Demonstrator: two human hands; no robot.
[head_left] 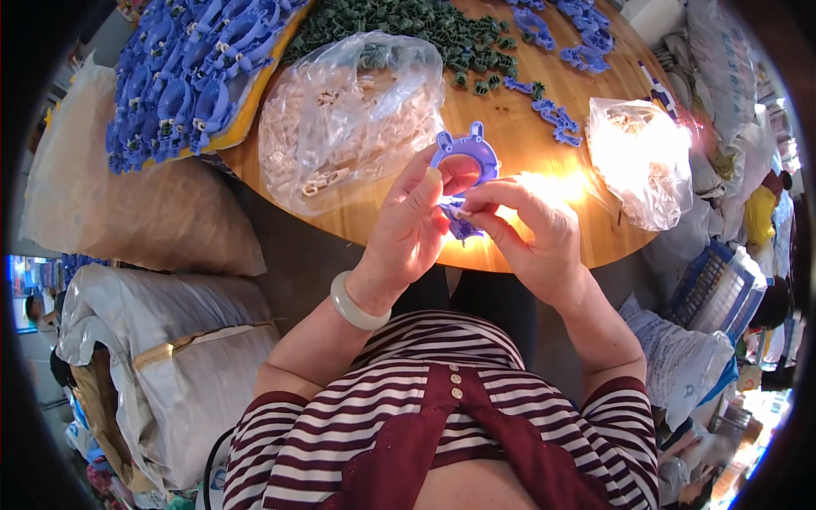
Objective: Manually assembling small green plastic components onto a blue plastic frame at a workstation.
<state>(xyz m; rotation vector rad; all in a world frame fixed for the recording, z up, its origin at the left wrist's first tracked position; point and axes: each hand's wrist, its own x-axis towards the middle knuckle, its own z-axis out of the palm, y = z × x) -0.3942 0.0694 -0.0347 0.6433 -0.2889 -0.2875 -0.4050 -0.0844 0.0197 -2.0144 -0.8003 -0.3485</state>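
Note:
My left hand [406, 219], with a pale bangle [357, 303] on its wrist, grips a periwinkle-blue plastic ring-shaped part [484, 158] over the table's near edge. The part has an open ring with two small prongs at its top and a narrower, shaped piece below. My right hand [537, 234] is closed in a pinch against that lower piece. Its fingertips cover whatever small thing may be between them. Just beyond my left hand lies a clear plastic bag [340, 127] of small pale pink pieces.
Dark green small parts [408, 34] are heaped at the table's [476, 115] far side. More blue parts [557, 119] lie to their right, near a sunlit bag [637, 170]. A yellow-edged board [246, 119] of blue parts rests on a stuffed sack [127, 204] at left.

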